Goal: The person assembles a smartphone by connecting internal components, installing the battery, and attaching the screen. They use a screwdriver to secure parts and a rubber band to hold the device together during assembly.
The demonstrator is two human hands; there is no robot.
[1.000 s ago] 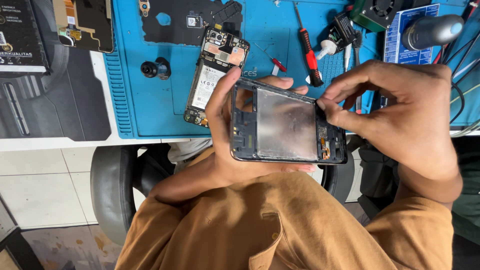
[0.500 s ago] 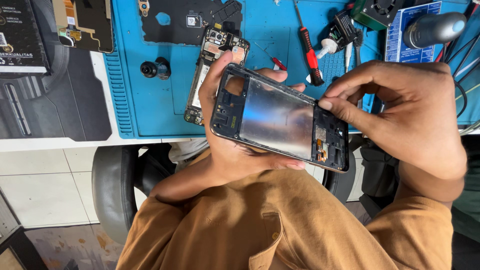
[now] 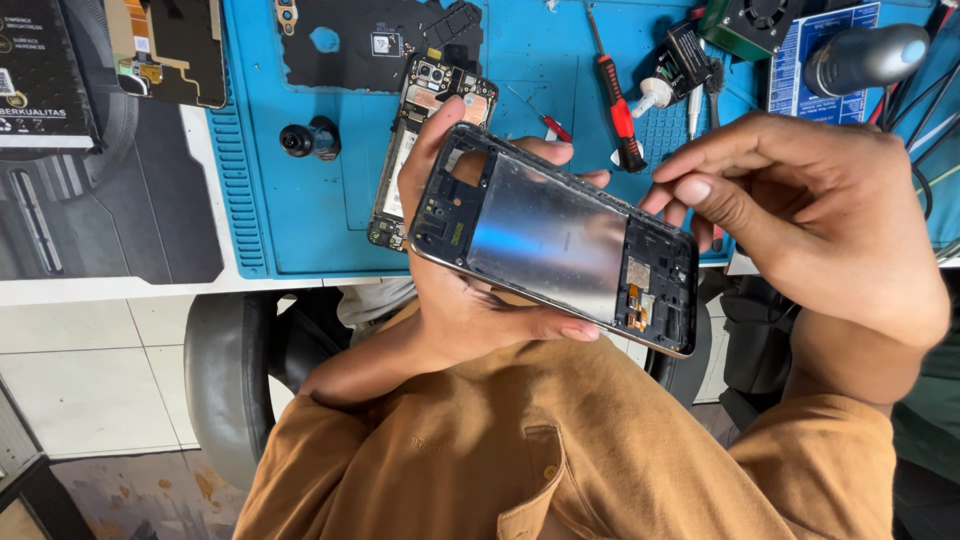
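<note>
A: Head view?
B: My left hand point(image 3: 470, 290) grips the phone frame point(image 3: 555, 240) from below, tilted above the blue mat point(image 3: 300, 220). My right hand point(image 3: 800, 215) hovers beside its end, fingers loosely curled, holding nothing.
A: Risk?
B: One-handed hold; frame may slip, I'd guess.

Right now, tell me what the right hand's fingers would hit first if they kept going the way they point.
The right hand points its fingers leftward at the phone frame held in the left hand. Its upper edge near the charging end looks first, though depth is unclear.
</note>
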